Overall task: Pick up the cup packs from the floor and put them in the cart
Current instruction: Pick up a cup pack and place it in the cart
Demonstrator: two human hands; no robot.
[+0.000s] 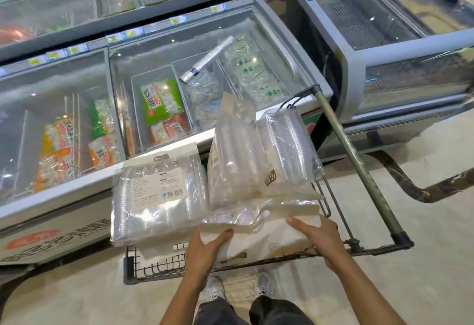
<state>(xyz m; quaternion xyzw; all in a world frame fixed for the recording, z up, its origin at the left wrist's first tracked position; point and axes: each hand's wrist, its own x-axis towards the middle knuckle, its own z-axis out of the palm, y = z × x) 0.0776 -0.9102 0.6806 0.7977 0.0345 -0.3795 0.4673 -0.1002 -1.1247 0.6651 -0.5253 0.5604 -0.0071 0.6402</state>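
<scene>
A chest freezer (164, 73) with glass lids stood just beyond the wire cart (154, 270), frozen-food bags showing inside it. In the cart stood three clear cup packs: one flat at its left end (156, 199), a tall one (236, 150) and another (289, 145) toward its far side. At the cart's near edge the left hand (205, 250) and right hand (318, 240) gripped a white-edged pack (264, 232), fingers curled around its ends
</scene>
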